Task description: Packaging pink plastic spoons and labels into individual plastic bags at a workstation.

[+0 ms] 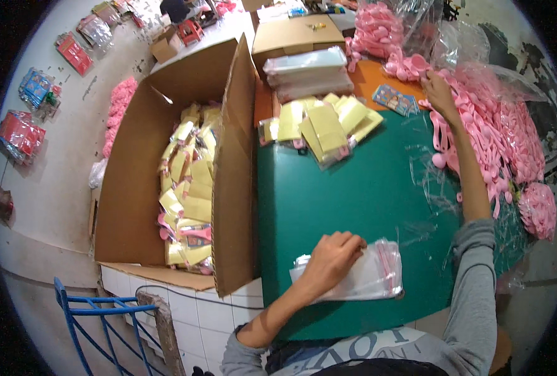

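My left hand (335,259) rests on a stack of clear plastic bags (385,269) near the table's front edge. Its fingers are curled, with the tips closed at the upper edge of a bag. Far to the right, my right hand (439,94) reaches out to the pink plastic spoons (485,135), which lie in a big heap. Its fingers are bent down at a pink scoop (419,62) at the heap's far end; the fingertips are partly hidden, so what they grip does not show.
Left of the green table (347,200) stands a tall open cardboard box (234,163) holding many packed yellow-card packets. More yellow packets (327,128) lie at the back, before stacked clear bags (307,66). Blue printed cards (394,100) lie beside them. A blue metal frame (106,301) stands lower left.
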A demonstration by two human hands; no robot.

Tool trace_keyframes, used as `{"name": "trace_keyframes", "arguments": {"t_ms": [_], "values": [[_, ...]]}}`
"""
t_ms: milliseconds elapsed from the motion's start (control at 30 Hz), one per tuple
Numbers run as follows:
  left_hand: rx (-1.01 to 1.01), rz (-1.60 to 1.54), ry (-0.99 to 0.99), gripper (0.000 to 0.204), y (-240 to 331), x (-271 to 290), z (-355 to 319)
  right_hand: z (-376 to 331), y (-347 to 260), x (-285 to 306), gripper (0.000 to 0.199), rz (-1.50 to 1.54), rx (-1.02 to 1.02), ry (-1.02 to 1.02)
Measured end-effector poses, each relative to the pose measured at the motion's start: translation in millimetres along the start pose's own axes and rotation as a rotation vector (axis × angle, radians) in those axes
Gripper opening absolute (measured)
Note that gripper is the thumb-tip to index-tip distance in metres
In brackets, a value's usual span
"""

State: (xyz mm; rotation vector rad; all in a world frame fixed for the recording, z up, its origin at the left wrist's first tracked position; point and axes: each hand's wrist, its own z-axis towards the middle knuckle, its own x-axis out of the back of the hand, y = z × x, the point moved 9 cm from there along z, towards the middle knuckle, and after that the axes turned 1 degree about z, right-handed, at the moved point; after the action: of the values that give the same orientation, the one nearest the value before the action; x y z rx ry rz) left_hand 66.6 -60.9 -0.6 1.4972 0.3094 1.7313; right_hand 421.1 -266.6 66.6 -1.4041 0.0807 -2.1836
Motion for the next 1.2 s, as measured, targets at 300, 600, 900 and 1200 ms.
{"name": "trace_keyframes", "arguments": {"t_ms": [300,600,900,1200], "values": [[0.112,-0.13,-0.076,0.011,-6,2,-3,-243,-177,72,0.016,0.549,0.116,-0.742],[0.196,-0.723,-0.099,0.029,1,2,-8,-291,-158,91,0.01,0.74,-0.219,-0.247],[0.315,-0.862,-0.177,0.045,1,-4,-6,-315,-163,112,0.028,0.921,-0.292,0.201],[0.354,-0.965,-0.159,0.041,-8,-9,-9,-313,-170,112,0.026,0.896,-0.272,0.198]]}}
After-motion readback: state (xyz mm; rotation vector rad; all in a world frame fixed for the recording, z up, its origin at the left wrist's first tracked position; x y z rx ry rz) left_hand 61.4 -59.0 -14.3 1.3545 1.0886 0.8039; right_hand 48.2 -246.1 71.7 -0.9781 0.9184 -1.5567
